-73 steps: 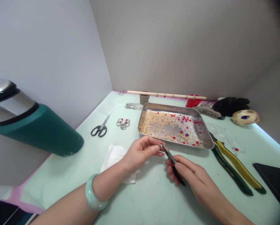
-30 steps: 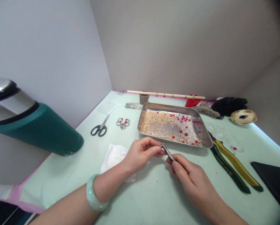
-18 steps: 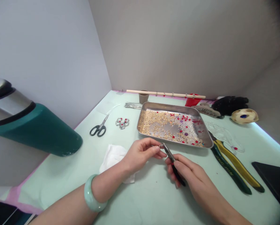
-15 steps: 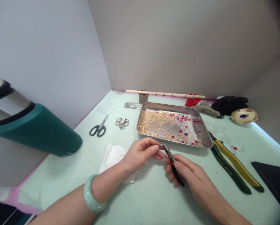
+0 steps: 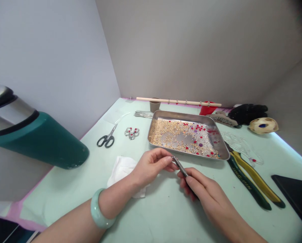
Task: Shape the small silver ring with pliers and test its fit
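My left hand [image 5: 154,165], with a pale green bangle on its wrist, pinches a tiny wire-like piece whose details are too small to make out. My right hand [image 5: 200,187] is wrapped round small needle-nose pliers [image 5: 180,166], their tips touching the piece at my left fingertips. Just beyond both hands lies a metal tray [image 5: 188,153] of gold, clear, red and purple beads. A beaded wire ornament with red beads [image 5: 131,133] rests left of the tray, near black-handled scissors [image 5: 106,140].
White tissue [image 5: 119,170] lies under my left forearm. A green bottle [image 5: 47,141] stands at left. Large yellow-green pliers [image 5: 252,182] and a black flat object [image 5: 295,195] are at right. Behind the tray are a wooden stick [image 5: 161,100], a brown cup [image 5: 155,105] and a red cup [image 5: 208,108].
My right hand has rolled the small pliers, so their handles now lie mostly hidden in the palm. My left hand has barely moved.
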A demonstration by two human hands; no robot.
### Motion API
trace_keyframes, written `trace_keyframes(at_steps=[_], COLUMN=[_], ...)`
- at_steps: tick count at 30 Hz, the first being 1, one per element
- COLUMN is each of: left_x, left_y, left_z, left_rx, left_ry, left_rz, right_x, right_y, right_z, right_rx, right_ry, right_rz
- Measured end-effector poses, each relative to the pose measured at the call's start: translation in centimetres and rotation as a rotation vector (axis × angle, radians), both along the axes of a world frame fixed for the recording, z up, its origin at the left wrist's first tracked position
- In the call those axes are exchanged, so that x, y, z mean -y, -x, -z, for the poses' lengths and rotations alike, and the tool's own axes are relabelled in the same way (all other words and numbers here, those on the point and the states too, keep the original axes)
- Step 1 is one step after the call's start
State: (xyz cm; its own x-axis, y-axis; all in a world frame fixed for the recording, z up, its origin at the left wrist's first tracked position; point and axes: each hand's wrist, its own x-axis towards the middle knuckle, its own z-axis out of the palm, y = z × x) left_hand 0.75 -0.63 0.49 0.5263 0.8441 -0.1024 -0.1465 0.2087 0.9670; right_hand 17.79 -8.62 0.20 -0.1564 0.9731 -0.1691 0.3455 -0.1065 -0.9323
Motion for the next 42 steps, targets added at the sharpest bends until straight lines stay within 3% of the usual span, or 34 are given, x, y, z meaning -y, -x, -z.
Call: trace_keyframes(at_steps=[5,10,17,31,34,42], left_x=[-0.1,-0.1,-0.1,-0.1,-0.1,-0.1], left_y=[0.0,0.0,0.0,0.0,0.0,0.1], left_z=[0.2,0.3,0.0,0.0,-0.2,-0.2], left_rx=[0.013,0.016,0.008,0.033,0.015,-0.014], left_ry=[-0.014,-0.014,-0.002,0.022,0.036,0.069], left_rz=[-0.046,-0.058,-0.077,-0.036,-0.03,0.005], right_x=[-0.1,-0.2,-0.2,-0.4,-0.4,-0.2], right_y=[0.1,0.3,0.3,0.1,0.1,0.0], right_z=[-0.3,-0.8,0.0,0.5,0.3,-0.5], right_rx=[0.021,0.158,0.319,0.402,0.379,0.137], right_ry=[-0.007,-0.117,-0.285,-0.359,-0.34,-0.1], right_rz=[-0.005,0.004,0.004,-0.024,-0.014,0.0])
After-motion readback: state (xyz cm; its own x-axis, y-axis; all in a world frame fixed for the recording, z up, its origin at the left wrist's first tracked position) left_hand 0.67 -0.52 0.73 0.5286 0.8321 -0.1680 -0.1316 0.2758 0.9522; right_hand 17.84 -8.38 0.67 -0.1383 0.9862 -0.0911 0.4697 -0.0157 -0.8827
